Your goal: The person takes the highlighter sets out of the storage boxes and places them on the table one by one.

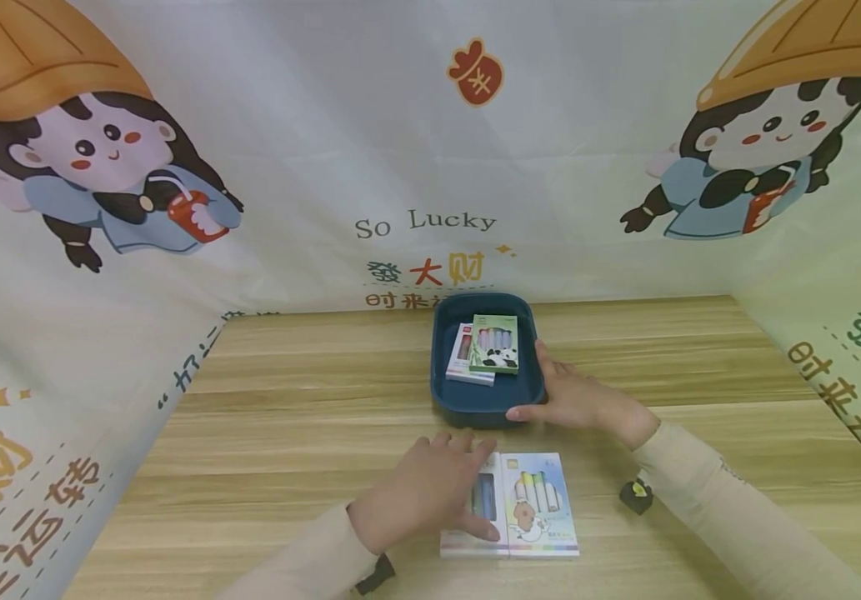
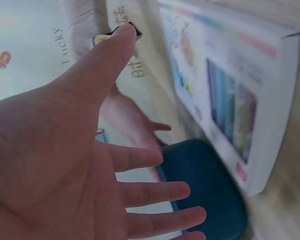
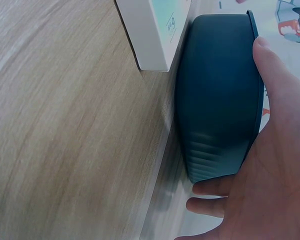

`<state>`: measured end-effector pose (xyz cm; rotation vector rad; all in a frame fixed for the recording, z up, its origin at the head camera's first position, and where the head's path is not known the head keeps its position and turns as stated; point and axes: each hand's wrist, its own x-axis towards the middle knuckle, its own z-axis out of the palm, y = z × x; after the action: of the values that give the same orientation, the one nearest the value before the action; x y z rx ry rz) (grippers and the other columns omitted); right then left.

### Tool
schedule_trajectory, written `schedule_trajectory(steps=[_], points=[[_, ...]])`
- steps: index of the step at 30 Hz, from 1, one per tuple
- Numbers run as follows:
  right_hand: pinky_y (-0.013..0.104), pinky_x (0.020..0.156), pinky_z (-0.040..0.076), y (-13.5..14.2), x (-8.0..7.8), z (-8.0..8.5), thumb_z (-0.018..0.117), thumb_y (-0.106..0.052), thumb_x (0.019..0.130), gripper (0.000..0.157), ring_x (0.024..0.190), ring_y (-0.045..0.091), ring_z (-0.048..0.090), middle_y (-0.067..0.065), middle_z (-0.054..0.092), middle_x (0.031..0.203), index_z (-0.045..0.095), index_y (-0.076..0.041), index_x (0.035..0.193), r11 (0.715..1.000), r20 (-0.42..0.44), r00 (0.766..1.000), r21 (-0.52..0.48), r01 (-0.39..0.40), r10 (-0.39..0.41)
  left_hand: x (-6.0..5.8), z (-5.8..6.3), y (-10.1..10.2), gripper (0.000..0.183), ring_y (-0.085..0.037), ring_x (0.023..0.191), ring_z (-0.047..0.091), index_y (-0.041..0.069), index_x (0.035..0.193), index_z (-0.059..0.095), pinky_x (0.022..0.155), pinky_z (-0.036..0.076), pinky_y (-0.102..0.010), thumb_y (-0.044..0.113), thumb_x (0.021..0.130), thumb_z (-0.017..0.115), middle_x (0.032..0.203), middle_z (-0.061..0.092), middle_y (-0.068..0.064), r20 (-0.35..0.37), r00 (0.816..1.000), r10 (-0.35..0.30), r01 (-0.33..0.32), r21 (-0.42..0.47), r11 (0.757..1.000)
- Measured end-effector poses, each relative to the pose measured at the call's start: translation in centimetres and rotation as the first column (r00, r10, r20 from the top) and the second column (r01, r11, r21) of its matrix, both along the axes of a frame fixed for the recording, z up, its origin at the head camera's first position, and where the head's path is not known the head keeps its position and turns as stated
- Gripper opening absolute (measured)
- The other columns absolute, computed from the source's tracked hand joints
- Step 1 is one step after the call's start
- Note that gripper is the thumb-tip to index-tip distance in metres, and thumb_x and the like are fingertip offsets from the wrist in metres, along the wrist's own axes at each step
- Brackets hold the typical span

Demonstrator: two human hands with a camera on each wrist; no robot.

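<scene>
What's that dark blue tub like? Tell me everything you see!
The dark blue, plastic-looking tub is a rounded rectangle with an open top and thin rim; the right wrist view shows ridges on an outer wall. It stands upright on the pale wood-grain table. Inside, a flat green panda-printed box partly covers a flat white box. The person's right hand touches it, thumb at the rim.
</scene>
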<state>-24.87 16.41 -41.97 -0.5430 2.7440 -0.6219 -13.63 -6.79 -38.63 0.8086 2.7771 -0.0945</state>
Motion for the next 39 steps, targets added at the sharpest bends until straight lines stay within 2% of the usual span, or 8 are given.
schedule_trajectory(steps=[6,12,17,21,25,31,39], points=[[0.063,0.111,0.038,0.0,0.1,0.1,0.058,-0.076,0.081,0.127,0.145,0.049,0.031,0.030,0.021,0.161,-0.010,-0.001,0.157,1.000,-0.005,1.000,-0.011,-0.011,0.011,-0.4,1.3,-0.2,0.098,-0.028,0.125,0.056,0.020,0.147,0.046,0.099,0.051,-0.048,0.075,0.070,0.069,0.142,0.056,-0.007,-0.022,1.000,0.007,-0.007,0.010,1.000],[0.063,0.112,0.036,0.0,0.1,0.1,0.059,-0.075,0.081,0.126,0.146,0.048,0.030,0.028,0.019,0.162,-0.011,-0.004,0.157,1.000,0.004,1.000,-0.011,0.000,0.000,-0.7,1.9,-0.4,0.095,-0.027,0.126,0.057,0.020,0.148,0.045,0.101,0.051,-0.047,0.075,0.074,0.067,0.142,0.057,-0.007,-0.011,1.000,0.016,-0.016,-0.005,1.000],[0.062,0.113,0.036,0.0,0.1,0.1,0.060,-0.074,0.081,0.126,0.146,0.047,0.030,0.027,0.019,0.162,-0.011,-0.004,0.157,1.000,0.004,1.000,-0.017,0.000,0.000,-0.8,2.3,-0.6,0.095,-0.028,0.130,0.055,0.019,0.149,0.044,0.103,0.049,-0.048,0.074,0.075,0.066,0.145,0.055,-0.008,-0.005,1.000,0.021,-0.021,0.018,1.000],[0.061,0.113,0.037,0.0,0.0,0.0,0.058,-0.077,0.081,0.127,0.146,0.047,0.031,0.029,0.020,0.161,-0.011,-0.002,0.157,1.000,-0.003,1.000,-0.004,-0.006,0.006,-1.1,2.7,-0.7,0.091,-0.028,0.130,0.056,0.017,0.149,0.044,0.102,0.051,-0.047,0.071,0.079,0.064,0.145,0.056,-0.008,-0.042,0.999,0.001,0.000,0.018,1.000],[0.060,0.112,0.037,0.0,0.0,0.0,0.057,-0.077,0.081,0.127,0.145,0.048,0.031,0.030,0.021,0.161,-0.010,-0.001,0.157,1.000,-0.004,1.000,0.010,-0.004,0.004,-1.6,3.3,-0.7,0.085,-0.026,0.124,0.061,0.015,0.147,0.047,0.099,0.054,-0.042,0.069,0.083,0.062,0.138,0.061,-0.008,-0.100,0.994,-0.033,0.034,0.011,0.999],[0.061,0.113,0.037,0.0,0.0,-0.1,0.057,-0.077,0.081,0.126,0.146,0.047,0.031,0.028,0.020,0.162,-0.011,-0.004,0.157,1.000,0.004,1.000,0.026,0.003,-0.004,-2.5,4.0,-0.9,0.081,-0.026,0.121,0.061,0.014,0.147,0.047,0.100,0.053,-0.040,0.065,0.086,0.063,0.136,0.062,-0.010,-0.130,0.991,-0.020,0.027,0.056,0.998],[0.060,0.113,0.037,0.0,-0.1,-0.1,0.059,-0.075,0.082,0.125,0.146,0.046,0.031,0.026,0.020,0.163,-0.011,-0.004,0.157,1.000,0.004,1.000,0.014,0.004,-0.004,-3.4,4.4,-1.1,0.075,-0.027,0.123,0.061,0.015,0.145,0.050,0.100,0.053,-0.041,0.062,0.088,0.063,0.139,0.060,-0.010,-0.172,0.985,-0.007,0.021,0.081,0.996]])
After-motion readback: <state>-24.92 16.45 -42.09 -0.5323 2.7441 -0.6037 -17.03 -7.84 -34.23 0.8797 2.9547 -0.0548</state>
